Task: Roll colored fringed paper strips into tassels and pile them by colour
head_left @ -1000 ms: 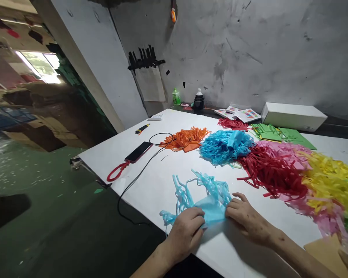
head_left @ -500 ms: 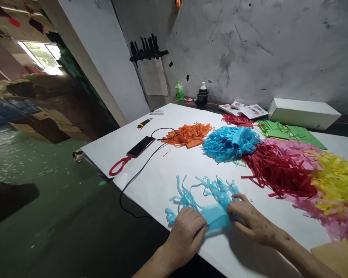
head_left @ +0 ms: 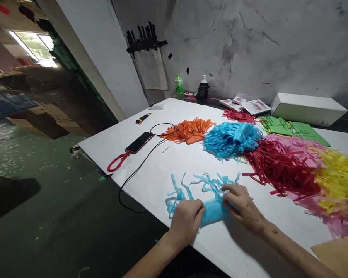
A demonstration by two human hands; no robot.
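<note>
A light blue fringed sheet of tissue paper (head_left: 214, 212) lies near the front edge of the white table, its cut strips fanned out away from me. My left hand (head_left: 186, 219) is closed on the left end of its uncut band, thumb against the curled fingers. At the right end, my right hand (head_left: 243, 205) pinches the band, with fingertips among the strips. Both hands rest low over the tabletop, and the paper between them looks folded or rolled. The exact grip under the fingers is hidden.
Beyond the hands lie fringed paper heaps: orange (head_left: 191, 130), blue (head_left: 232, 139), red (head_left: 281, 168), pink (head_left: 295, 148) and yellow (head_left: 339, 177). A phone (head_left: 139, 143) with a red strap and a black cable (head_left: 139, 168) are at left. A white box (head_left: 307, 108) stands behind.
Both hands have shifted slightly up and rolled or folded the near edge of the blue tissue paper inward. The strips moved with it. The view has tilted a little.
</note>
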